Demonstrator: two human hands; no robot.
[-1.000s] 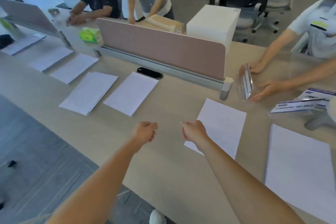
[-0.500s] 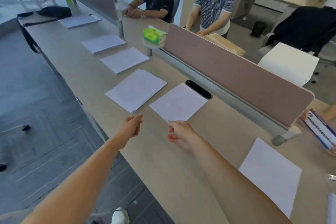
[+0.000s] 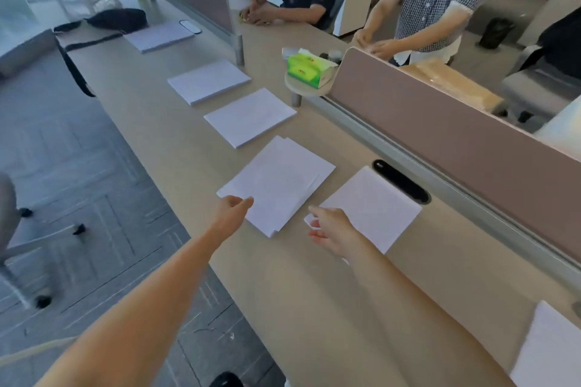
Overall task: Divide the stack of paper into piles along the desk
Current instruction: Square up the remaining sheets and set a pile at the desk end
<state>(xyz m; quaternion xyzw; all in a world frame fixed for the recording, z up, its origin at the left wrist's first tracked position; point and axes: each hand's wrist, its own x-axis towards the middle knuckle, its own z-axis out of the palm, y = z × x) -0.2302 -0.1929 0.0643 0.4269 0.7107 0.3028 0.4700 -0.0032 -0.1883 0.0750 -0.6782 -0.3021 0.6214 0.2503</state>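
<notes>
**A:** Where's the paper?

**B:** In piles down the desk [image 3: 314, 308], from upper left to the lower right corner. I can't tell which one is the source stack.

**A:** And the hands?

**B:** Both are at centre frame with the fingers curled in. The left hand [image 3: 234, 206] is at the near corner of the fanned pile [image 3: 283, 179]. The right hand [image 3: 330, 231] lies over the corner of the next pile [image 3: 374, 207]. I can't tell whether either one pinches a sheet.

**A:** What could go wrong?

**B:** The fanned pile is skewed, with its sheets out of line. I think a careless nudge from the left hand could push it further askew, or into its neighbour just beside it. A grab at a corner might also lift several sheets at once.

**A:** Anything in the way?

**B:** The cable slot [image 3: 401, 181] lies just beside the next pile's far corner, and the divider [image 3: 456, 135] bounds the far side. A tissue box [image 3: 309, 67] sits on a small shelf at the divider's end. A bag [image 3: 116, 19] lies upper left, and two people work beyond the divider.
</notes>
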